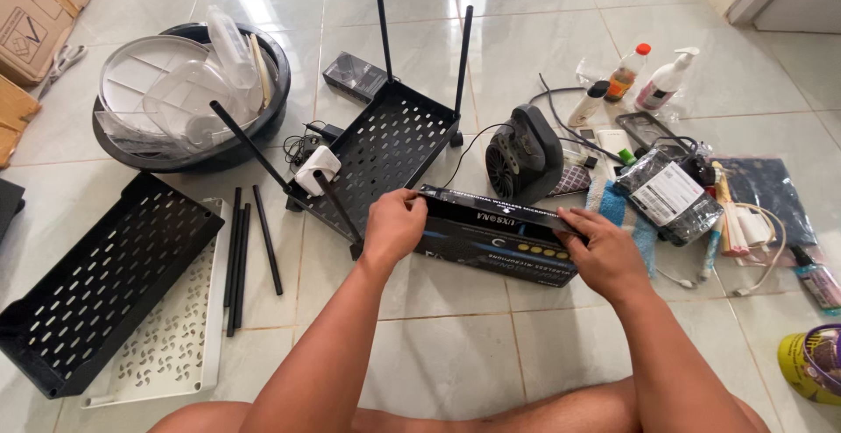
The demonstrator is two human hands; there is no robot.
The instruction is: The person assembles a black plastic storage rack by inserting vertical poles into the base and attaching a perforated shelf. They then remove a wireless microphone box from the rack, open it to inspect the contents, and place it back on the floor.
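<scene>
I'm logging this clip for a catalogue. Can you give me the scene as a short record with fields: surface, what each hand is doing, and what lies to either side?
surface: glossy pale tiled floor
left hand: grips the left end of a long black box
right hand: holds the box's right end
box state: lifted just above the floor, lid seemingly still closed
behind box: black perforated shelf with upright poles, small black fan
left side: black perforated tray, loose black rods, round basin of clear plastic
right side: bottles, cables and pouches
</scene>
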